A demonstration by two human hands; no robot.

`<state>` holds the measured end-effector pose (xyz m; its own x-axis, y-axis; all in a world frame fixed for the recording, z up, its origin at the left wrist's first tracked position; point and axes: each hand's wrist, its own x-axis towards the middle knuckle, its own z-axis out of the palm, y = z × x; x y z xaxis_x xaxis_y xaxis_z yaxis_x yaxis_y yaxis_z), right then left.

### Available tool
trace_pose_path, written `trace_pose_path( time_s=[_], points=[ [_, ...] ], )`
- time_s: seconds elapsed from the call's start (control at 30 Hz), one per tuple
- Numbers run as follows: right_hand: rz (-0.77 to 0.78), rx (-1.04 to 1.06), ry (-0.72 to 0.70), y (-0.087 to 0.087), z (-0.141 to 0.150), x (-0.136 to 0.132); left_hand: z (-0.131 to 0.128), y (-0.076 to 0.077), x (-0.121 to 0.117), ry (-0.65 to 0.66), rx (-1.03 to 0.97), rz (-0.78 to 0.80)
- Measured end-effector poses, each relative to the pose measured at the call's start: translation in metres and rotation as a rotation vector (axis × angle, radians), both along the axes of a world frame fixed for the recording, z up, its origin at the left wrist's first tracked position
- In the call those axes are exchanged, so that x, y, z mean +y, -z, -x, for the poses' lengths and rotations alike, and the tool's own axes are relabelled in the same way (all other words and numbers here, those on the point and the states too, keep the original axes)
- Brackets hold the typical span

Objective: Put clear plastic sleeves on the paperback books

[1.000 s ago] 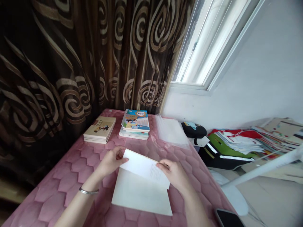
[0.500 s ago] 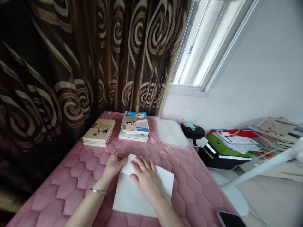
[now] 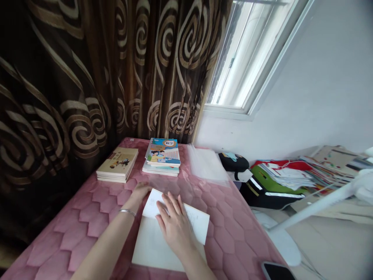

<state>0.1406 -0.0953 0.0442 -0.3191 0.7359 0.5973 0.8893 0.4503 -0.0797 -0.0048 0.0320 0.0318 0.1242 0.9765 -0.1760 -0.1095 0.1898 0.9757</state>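
Observation:
An open book [image 3: 163,245] lies on the pink quilted cover, its blank white page nearest me and a smaller page with faint print [image 3: 201,221] above it. My right hand [image 3: 175,225] rests flat on the pages, fingers stretched out. At the book's upper left corner is my left hand [image 3: 141,191], with a bracelet on its wrist; its fingertips are partly hidden behind the raised page corner. Just beyond the book, a clear plastic sheet [image 3: 171,186] shows faintly on the quilting.
A stack of tan books [image 3: 118,165] stands at the far left, beside a stack of blue-covered textbooks [image 3: 163,153]. Clear plastic covers [image 3: 206,163] lie to their right. A phone [image 3: 276,271] is at the near right edge; a white lamp [image 3: 282,243] stands beyond it.
My left hand has moved forward, more behind the page corner, and the upper page has opened out further at the left. My right hand still presses on the book. The view has shifted slightly.

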Motion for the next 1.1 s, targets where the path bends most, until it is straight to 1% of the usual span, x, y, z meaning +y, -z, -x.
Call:
trace_pose_path(
  time_s=[0.1,0.2,0.27,0.37,0.5,0.6,0.77,0.93,1.1],
  points=[
    [0.024,0.000,-0.003,0.002,0.000,0.000,0.003,-0.010,-0.015,0.043,-0.048,0.024],
    [0.053,0.011,0.005,0.005,0.002,0.000,0.008,-0.014,-0.026,0.050,-0.131,-0.010],
    [0.058,0.023,0.009,0.007,0.002,0.001,0.010,-0.012,-0.033,0.044,-0.189,-0.044],
    [0.057,0.025,0.009,0.011,0.002,0.002,0.010,-0.004,-0.041,0.024,-0.225,-0.083],
    [0.066,0.016,0.010,0.013,0.002,0.003,0.009,0.005,-0.048,-0.002,-0.278,-0.075],
    [0.077,0.012,0.009,0.013,0.002,0.004,0.008,0.006,-0.051,-0.021,-0.309,-0.071],
    [0.086,0.009,-0.006,0.013,0.002,0.005,0.007,0.003,-0.054,-0.041,-0.287,-0.081],
    [0.084,0.050,-0.023,0.013,0.002,0.005,0.004,0.004,-0.056,0.017,-0.204,-0.174],
    [0.089,0.077,-0.052,0.011,0.001,0.005,0.001,0.003,-0.059,0.012,-0.151,-0.221]
  ],
)
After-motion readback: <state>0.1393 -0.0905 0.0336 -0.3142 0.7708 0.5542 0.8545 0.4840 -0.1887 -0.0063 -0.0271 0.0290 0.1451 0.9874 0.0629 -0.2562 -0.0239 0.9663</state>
